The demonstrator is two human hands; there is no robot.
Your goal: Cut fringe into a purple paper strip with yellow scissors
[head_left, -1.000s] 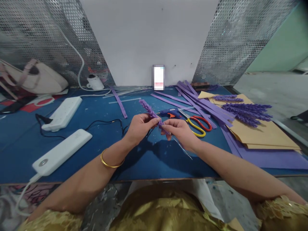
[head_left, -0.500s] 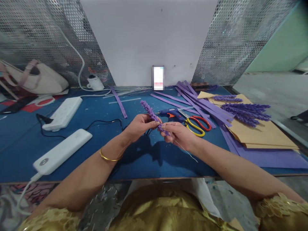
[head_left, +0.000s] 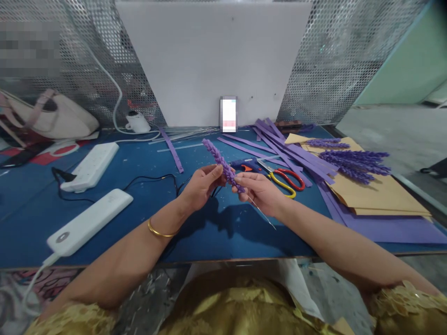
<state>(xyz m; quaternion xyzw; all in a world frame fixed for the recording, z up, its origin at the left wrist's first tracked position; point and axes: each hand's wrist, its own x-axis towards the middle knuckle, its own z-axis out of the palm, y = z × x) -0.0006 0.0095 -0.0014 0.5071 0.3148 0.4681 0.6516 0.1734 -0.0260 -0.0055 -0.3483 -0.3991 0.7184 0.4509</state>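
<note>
A purple foam lavender sprig on a thin clear stem is held above the blue table, slanting up to the left. My left hand pinches the middle of the sprig, a gold bangle on its wrist. My right hand pinches the sprig's lower end, and the bare stem sticks out below it toward me.
A blue glue gun and red-and-yellow scissors lie just behind my hands. Purple foam strips, finished lavender sprigs on brown paper sit right. A power strip, white power bank, cables and a bag sit left.
Both hands have shifted slightly upward and the sprig has turned a little between the fingers; the bare stem now points more steeply toward me.
</note>
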